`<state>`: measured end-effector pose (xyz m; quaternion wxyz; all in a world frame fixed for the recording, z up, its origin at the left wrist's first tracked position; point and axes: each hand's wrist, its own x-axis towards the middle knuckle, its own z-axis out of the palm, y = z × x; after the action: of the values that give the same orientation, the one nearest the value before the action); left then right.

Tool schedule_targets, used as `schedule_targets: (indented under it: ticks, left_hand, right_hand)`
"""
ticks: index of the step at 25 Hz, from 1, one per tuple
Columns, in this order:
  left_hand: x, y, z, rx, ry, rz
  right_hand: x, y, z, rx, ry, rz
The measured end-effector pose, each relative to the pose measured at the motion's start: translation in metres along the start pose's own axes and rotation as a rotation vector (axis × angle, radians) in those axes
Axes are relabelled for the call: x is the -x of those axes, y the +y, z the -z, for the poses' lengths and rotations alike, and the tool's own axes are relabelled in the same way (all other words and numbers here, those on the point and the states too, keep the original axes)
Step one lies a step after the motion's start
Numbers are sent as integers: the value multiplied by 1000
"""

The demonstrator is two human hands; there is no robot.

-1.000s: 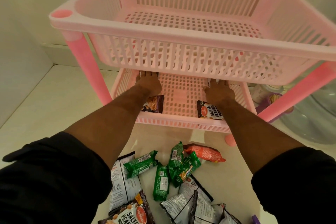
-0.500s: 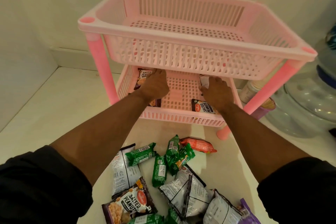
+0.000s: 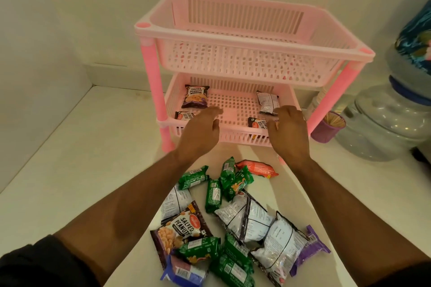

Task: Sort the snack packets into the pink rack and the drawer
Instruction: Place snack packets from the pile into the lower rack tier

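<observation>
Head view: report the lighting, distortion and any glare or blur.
Head view: dim, warm light; wide-angle bending bows the pink rack and the counter edges; soft glare on the water jug and silver packets; both hands slightly motion-blurred; near sleeves dark.

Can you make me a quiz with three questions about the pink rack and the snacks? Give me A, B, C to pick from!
1. Where are the packets that are already in the pink rack?
A. Top shelf
B. Bottom shelf
C. Hanging on a leg

2. What colour is the packet lying alone at the far right of the pile on the counter?
A. Orange
B. Yellow
C. White

3. What are the two hands doing?
A. Each squeezing a packet
B. Open and holding nothing
C. Lifting the rack

Answers: 1 B, the peanut packets lie in the bottom shelf and the top one is bare. 2 A, it is orange. 3 B, the left hand and right hand have spread fingers with nothing in them.
</observation>
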<state>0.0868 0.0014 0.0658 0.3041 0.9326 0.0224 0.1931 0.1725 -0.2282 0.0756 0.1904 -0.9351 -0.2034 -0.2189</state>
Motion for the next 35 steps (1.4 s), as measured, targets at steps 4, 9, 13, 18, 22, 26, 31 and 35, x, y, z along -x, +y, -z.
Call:
schedule_targets:
  ticks: [4,9,13,18,22,26,31,35]
  left_hand:
    - [35,-7,-10,28,18,21]
    - [67,-8,-21,41,-15,-23]
    - [86,-2,-28,56,-40,-45]
    - [115,22,-48,55,-242,-126]
    - [135,50,-66,45,-458,-301]
    - [145,68,-74,54,-561,-476]
    - [146,69,-78,-63,-635,-536]
    - [144,71,-84,-206,-656,-564]
  right_hand:
    - [34,4,2,14,-34,-30]
    - [78,13,-1,9,-156,-91]
    - [107,17,3,-20,-285,-192]
    - [147,13,23,14,-318,-334]
    - [178,5,41,132,-371,-424]
    - [204,-1,59,239,-590,-552]
    - [241,-18,65,200,-709,-602]
    - [253,-27,55,162,-695,-625]
